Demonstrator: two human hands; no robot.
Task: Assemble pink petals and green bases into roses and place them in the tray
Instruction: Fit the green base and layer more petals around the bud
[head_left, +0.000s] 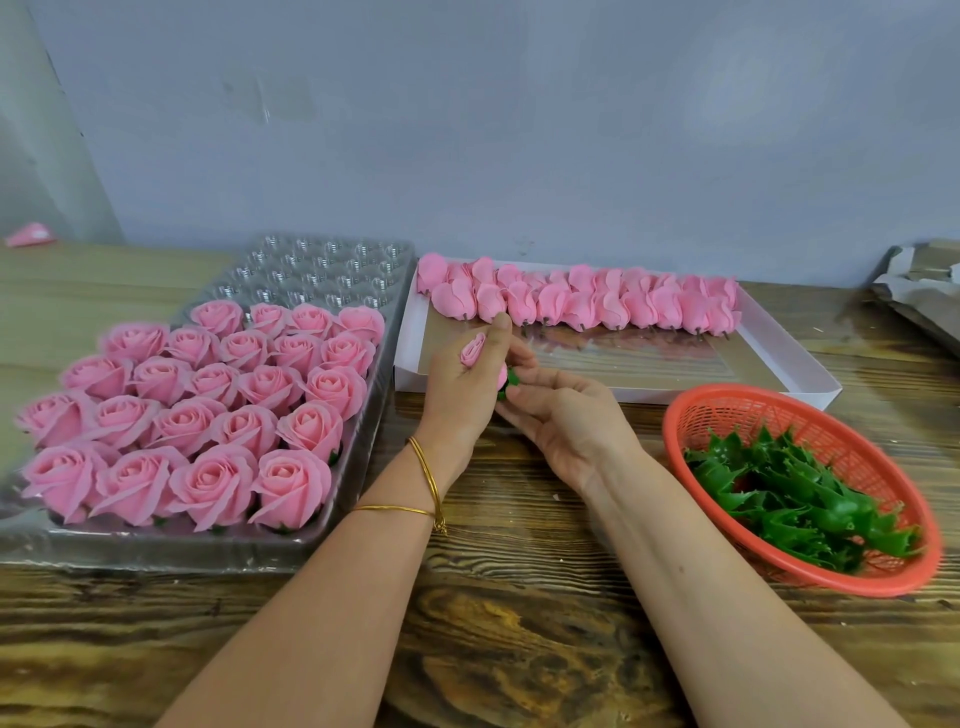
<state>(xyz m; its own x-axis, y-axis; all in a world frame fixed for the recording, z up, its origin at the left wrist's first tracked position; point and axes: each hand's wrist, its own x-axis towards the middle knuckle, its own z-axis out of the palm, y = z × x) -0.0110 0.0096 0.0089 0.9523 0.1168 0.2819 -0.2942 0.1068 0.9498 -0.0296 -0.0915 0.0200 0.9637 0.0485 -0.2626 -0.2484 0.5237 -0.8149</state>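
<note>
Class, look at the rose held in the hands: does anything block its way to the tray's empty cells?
Nothing visible does. The left hand and right hand hold the rose just right of the tray. The empty cells lie at its far end, behind the finished roses, reachable from above.

Craft workshop: rose tray (322, 270), basket (769, 397).

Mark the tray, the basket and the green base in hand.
tray (322, 265): head view, empty far cells.
basket (670, 436): head view, left rim.
green base (511, 382): head view, visible green edge.
</note>
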